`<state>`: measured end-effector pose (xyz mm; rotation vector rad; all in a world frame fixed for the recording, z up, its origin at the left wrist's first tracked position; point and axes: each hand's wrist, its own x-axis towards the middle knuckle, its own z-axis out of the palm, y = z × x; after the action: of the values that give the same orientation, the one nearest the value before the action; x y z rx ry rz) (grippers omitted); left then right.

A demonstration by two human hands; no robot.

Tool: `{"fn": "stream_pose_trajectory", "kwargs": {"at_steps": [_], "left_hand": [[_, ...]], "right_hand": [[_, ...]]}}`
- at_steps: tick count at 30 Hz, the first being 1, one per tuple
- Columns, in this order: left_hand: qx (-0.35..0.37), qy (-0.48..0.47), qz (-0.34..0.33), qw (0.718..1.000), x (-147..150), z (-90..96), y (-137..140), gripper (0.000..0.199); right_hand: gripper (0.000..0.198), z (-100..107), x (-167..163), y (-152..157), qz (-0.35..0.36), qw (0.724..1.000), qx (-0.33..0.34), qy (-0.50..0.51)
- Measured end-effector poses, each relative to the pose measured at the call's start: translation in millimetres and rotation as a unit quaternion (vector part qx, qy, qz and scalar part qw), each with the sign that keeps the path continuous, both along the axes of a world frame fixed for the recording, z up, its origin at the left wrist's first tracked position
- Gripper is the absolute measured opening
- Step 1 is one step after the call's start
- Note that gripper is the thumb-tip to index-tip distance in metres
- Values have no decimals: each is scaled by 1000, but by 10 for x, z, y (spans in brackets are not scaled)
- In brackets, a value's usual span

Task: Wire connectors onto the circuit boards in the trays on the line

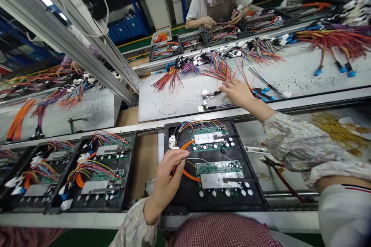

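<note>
- The left hand (166, 183) reaches over the left edge of the tray (197, 203); its thumb and forefinger are nearly closed, and it seems that a thin pale wire (198, 158) is held between them.
- The right hand (239, 92) is palm down above the near edge of the shelf (171, 106), fingers loosely bent. The tips are at the dark end of a cable with a white plug (205, 92); whether they grip it, one cannot tell.
- In the near half of the tray lies the lower circuit board (222, 177), with orange wires (191, 176) going to its left side. The upper circuit board (213, 137) lies toward the far edge, and a white connector (172, 141) is by the far left corner.
- If the left hand pulls too strongly, the pale wire could come loose from its joint, because it looks thin. The wires by the fingers could also tangle, since they cross closely.
- On the shelf, the right sleeve (290, 146) might catch the blue plugs (265, 93), which lie near the arm.
- Right of the tray are pliers (282, 177); a low sweep of this sleeve could knock them.
</note>
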<state>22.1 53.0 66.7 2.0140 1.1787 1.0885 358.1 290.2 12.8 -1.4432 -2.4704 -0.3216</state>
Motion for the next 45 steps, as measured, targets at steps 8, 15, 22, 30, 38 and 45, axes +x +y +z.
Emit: {"fn": "stream_pose_trajectory", "kwargs": {"at_steps": [8,15,22,30,38,45], "left_hand": [[-57,21,37,997,-138,-138,12,20],[-77,30,54,995,-163,-168,-3,18],[-79,20,29,996,-119,-150,12,19],[-170,-94,-1,981,38,55,88,18],[-295,-234,-145,915,406,5,347,48],[-363,-343,-67,864,370,-224,542,20]], "right_hand": [[33,-453,299,-339,-114,992,-47,33],[32,-363,877,-310,-284,944,-60,160],[33,-17,896,-344,-247,907,-67,335],[27,979,405,-1214,-142,934,181,272],[29,712,-751,-1845,173,909,-225,307],[32,384,-655,-1622,65,897,-349,264]]}}
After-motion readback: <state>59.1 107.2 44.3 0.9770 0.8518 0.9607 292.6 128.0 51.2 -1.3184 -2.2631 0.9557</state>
